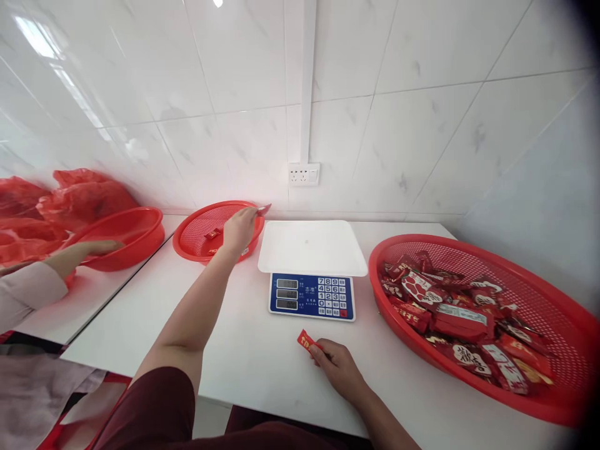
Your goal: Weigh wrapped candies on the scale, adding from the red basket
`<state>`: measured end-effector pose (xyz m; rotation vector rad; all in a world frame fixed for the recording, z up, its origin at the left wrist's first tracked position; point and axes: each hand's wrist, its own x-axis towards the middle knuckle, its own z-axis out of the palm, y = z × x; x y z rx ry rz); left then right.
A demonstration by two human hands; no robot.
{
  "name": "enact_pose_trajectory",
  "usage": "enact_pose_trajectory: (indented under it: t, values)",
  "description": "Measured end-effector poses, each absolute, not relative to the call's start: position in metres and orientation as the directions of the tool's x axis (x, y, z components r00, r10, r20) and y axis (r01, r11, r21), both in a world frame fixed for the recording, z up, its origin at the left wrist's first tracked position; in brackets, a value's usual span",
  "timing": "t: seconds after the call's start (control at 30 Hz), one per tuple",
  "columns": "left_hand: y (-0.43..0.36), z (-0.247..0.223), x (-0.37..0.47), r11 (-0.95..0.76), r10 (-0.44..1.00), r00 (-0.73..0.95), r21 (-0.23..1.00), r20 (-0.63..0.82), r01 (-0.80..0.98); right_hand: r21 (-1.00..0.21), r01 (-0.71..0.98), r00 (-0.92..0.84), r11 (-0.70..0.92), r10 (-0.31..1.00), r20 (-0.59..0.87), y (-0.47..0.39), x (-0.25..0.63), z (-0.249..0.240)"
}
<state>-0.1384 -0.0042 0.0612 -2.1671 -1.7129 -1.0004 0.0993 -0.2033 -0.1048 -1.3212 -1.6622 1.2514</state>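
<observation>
I see the left hand (240, 230) stretched forward over the near rim of a small red basket (190, 232) that sits against the tiled wall (422, 125), left of the scale. Its fingers are pinched around a small packet (263, 209) held at the fingertips, above the basket's right edge; the packet is blurred, so I can only say it looks red and pale. Two or so red packets (213, 235) lie inside that basket. The right hand (338, 369) rests on the white table (253, 356) close to my body, in front of the scale, with thumb and forefinger closed on one end of a red snack packet (305, 341); the packet's free end points up and left and lies on or just above the tabletop. The scale (312, 295) stands between the two baskets, with a bare white weighing tray (312, 247) on top and a blue front panel carrying three displays and a keypad. To the right, a large red basket (553, 400) holds a heap of red snack packets (450, 312), some with white labels. A wall socket (304, 174) sits above the scale. On the adjoining table at the left, another person's hand (96, 248) in a pale sleeve touches the rim of a red bowl (135, 228), with red plastic bags (70, 200) piled behind it.
</observation>
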Motion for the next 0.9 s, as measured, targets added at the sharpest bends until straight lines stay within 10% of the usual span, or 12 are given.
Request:
enact_pose_trajectory:
  t: [0.23, 0.43, 0.63, 0.9]
  values:
    - [-0.087, -0.002, -0.133, -0.49, 0.784, 0.153, 0.448, 0.601, 0.748, -0.961, 0.275, -0.234, 0.006, 0.97, -0.061, -0.207, 0.098, -0.109]
    - [-0.178, -0.085, -0.086, -0.424, 0.904, 0.291, 0.743, 0.313, 0.518, -0.999, 0.001, -0.076, -0.039, 0.996, -0.039, -0.181, 0.094, -0.065]
    - [-0.183, -0.099, -0.076, -0.45, 0.831, 0.536, 0.743, 0.146, 0.496, -0.964, -0.243, -0.073, -0.11, 0.993, -0.095, -0.129, 0.082, 0.001]
    - [-0.179, -0.101, -0.077, -0.388, 0.86, 0.499, 0.771, 0.106, 0.505, -0.984, 0.113, -0.35, -0.135, 0.922, -0.167, -0.169, 0.112, -0.013]
